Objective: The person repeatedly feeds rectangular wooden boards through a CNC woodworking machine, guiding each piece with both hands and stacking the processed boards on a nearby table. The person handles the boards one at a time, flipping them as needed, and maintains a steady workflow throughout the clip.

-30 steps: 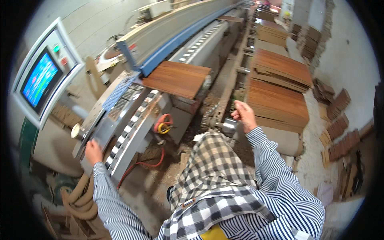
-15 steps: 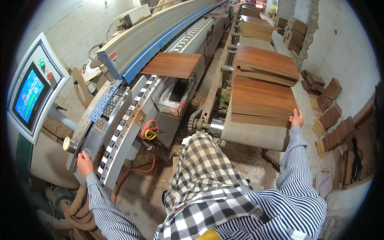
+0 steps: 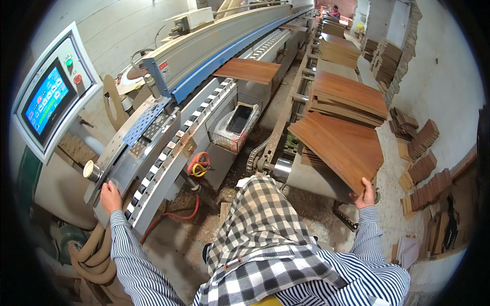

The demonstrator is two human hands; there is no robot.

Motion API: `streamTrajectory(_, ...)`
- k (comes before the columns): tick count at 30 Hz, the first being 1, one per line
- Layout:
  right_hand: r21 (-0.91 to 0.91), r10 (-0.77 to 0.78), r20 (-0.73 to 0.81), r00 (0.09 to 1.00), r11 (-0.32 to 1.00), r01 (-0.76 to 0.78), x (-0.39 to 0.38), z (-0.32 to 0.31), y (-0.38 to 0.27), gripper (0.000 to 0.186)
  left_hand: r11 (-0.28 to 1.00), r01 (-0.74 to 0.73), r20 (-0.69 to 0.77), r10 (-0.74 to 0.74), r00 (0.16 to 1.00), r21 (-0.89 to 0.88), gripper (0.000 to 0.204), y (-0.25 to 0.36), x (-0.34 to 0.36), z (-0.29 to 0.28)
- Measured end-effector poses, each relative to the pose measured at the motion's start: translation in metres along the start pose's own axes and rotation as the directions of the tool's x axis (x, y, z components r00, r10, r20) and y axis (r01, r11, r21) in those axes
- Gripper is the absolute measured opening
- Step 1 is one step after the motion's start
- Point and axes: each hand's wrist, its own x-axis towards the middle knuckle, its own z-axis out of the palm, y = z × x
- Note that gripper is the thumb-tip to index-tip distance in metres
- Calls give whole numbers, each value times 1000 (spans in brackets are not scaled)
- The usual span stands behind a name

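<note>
- left hand (image 3: 111, 198): whether it holds anything, unclear
- slanted board (image 3: 343, 145): hides much of the stack (image 3: 311, 158) beneath
- distant person (image 3: 334, 11): too small for detail
- yellow cloth (image 3: 269, 301): cut off below

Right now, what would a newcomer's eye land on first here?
Probably the reddish-brown wood panel, turned askew over the nearest stack on the right, its near corner in the right hand. Next, the lit blue screen at upper left, and the blue rail along the long machine, running away toward the top.
</note>
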Motion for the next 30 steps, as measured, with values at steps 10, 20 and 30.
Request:
streamTrajectory(10,29,-27,405,914,999,17,-19,81,52,44,1000,3,-3,-3,1000,2,31,6,3,3)
streamTrajectory(20,-128,255,709,658,963,-236,-73,276,106,51,1000,28,11,-28,1000,1,30,11,0,-7)
streamTrajectory(30,-565,605,784,137,787,-248,-145,374,161,54,998,62,31,-63,998,19,30,16,0,-12)
